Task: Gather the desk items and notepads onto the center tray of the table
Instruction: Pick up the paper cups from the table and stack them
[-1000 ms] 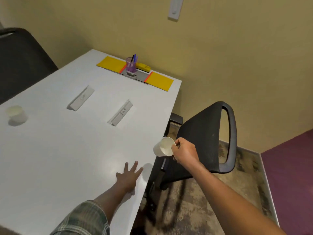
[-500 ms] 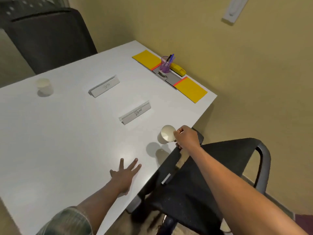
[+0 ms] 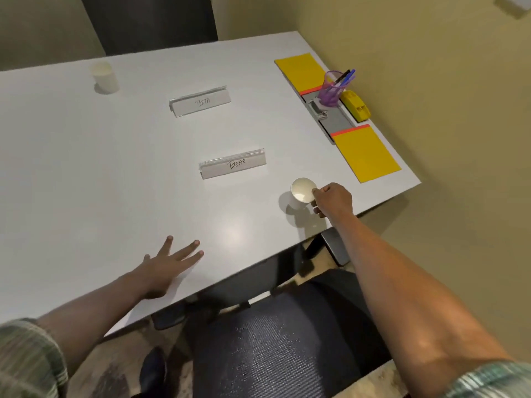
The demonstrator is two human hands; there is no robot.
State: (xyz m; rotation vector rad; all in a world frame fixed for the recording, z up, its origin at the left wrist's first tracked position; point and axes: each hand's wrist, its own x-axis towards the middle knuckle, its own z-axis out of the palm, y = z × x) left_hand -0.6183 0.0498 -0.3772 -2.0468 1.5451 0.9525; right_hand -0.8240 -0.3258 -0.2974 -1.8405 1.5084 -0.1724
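Note:
My right hand (image 3: pixel 333 200) grips a white paper cup (image 3: pixel 302 190) by its rim, holding it upright at the table's right front area, at or just above the surface. My left hand (image 3: pixel 166 267) lies flat on the white table (image 3: pixel 86 173) with fingers spread, holding nothing. At the table's far right edge lies a grey tray (image 3: pixel 334 120) between two yellow notepads (image 3: pixel 301 70) (image 3: pixel 366 155). On the tray stand a purple pen cup (image 3: pixel 332 89) with pens and a small metal item (image 3: pixel 317 108). A yellow stapler (image 3: pixel 356 106) lies beside it.
Two name plates, "BETA" (image 3: pixel 201 101) and "BEAR" (image 3: pixel 232 165), stand mid-table. A second paper cup (image 3: pixel 104 77) sits at the far left. A black mesh chair (image 3: pixel 273 340) is under me at the table's near edge; another dark chair (image 3: pixel 149 21) stands behind the table.
The cup in my right hand has moved from beside the chair to over the table and down to its surface. My view swung left over the table. My left hand stayed flat.

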